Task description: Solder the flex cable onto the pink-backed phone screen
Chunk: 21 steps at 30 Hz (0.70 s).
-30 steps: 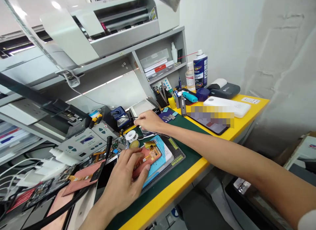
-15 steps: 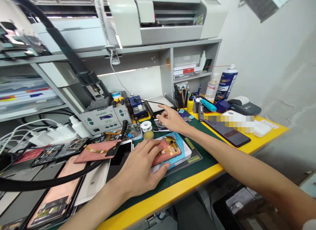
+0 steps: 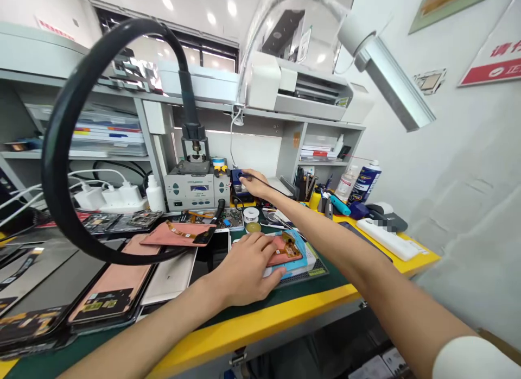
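My left hand (image 3: 253,267) lies over the left part of a pink-backed phone screen (image 3: 280,252), fingers across it and thumb at its near edge. A gold and dark flex cable (image 3: 291,244) stands up at its right end. Under the screen is a blue and white box (image 3: 311,258) on a dark perforated mat. My right hand (image 3: 254,184) reaches to the back of the bench, fingers drawn together at the front of a small blue control box (image 3: 237,177). A black cable runs from there past the hand. What those fingers grip is hidden.
At left, a thick black hose (image 3: 61,124) loops above several phone screens and panels. A grey rework station (image 3: 197,190) stands behind. A solder spool (image 3: 251,214) and an amber tin (image 3: 253,227) lie mid-bench. Bottles and a spray can (image 3: 365,182) stand at right; a lamp (image 3: 394,80) hangs above.
My right hand has moved left and back to the blue control box, its fingers closing in. My left hand stays on the phone screen. The camera view has tilted upward.
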Tool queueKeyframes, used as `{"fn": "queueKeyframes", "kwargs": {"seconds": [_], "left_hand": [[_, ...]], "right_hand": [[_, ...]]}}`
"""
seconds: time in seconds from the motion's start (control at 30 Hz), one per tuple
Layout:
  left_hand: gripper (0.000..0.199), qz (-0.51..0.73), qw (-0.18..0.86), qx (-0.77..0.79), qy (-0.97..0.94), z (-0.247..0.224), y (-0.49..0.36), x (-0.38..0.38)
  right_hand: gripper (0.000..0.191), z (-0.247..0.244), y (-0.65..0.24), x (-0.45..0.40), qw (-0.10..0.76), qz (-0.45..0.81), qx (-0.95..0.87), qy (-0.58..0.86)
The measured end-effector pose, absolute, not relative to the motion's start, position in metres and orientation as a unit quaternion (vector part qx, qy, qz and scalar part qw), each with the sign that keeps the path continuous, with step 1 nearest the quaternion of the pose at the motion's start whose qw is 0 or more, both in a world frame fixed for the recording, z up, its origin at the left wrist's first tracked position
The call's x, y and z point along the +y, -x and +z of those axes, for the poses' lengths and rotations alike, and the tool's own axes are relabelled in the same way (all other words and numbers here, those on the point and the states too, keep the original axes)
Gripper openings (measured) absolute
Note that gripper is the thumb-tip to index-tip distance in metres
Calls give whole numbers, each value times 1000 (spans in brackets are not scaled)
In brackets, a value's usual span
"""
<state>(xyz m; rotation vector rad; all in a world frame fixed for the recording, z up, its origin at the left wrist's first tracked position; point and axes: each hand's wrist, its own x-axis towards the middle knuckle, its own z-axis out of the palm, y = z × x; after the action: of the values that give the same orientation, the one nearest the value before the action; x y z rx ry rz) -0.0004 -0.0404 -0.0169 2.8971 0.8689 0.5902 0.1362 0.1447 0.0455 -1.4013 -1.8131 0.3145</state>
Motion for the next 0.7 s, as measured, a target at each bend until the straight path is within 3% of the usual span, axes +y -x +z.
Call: {"fn": "queueKeyframes", "kwargs": {"seconds": [0.23, 0.47, 0.7], "left_hand": [[50, 208, 21, 273, -939, -17, 1, -41], [45, 232, 25, 264, -936, -16, 2, -40], [51, 218, 44, 281, -934, -14, 5, -37]], "right_hand": [[18, 76, -142, 138, 497, 135, -668, 538], [33, 103, -211, 71, 641, 272, -539, 473], [26, 68, -239, 33, 613, 459, -466, 443]]}}
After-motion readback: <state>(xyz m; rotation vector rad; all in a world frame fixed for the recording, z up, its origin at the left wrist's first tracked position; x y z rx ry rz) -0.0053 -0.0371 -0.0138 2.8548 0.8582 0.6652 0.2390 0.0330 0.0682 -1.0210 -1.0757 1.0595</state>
